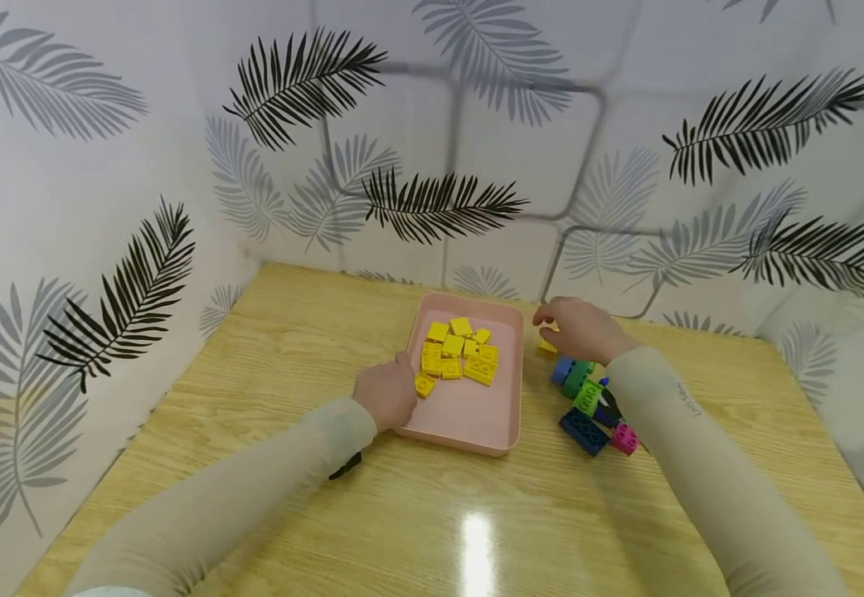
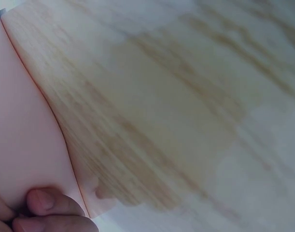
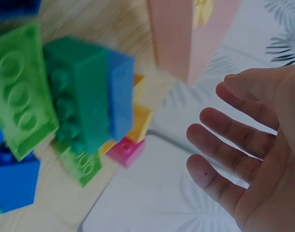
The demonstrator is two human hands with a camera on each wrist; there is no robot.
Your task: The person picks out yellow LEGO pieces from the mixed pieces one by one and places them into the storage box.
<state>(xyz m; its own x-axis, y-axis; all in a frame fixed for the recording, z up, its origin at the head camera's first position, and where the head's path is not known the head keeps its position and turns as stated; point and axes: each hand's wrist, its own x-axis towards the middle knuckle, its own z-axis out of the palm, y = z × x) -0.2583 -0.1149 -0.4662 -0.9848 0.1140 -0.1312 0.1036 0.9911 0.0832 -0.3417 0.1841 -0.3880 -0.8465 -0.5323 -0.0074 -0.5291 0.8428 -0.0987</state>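
Observation:
A pink tray stands mid-table with several yellow bricks lying in its back half. My left hand grips the tray's left wall; curled fingers show against that wall in the left wrist view. Beyond the tray's right side, my right hand hovers with loosely bent, parted fingers and nothing between them. Just below it in the head view is a yellow brick. A mixed pile near the right wrist includes a green brick, a light green brick and a blue brick.
At the pile's near side lie a dark blue brick and a pink brick. The right sleeve hides part of the pile. A leaf-patterned curtain hangs along the back edge of the wooden table.

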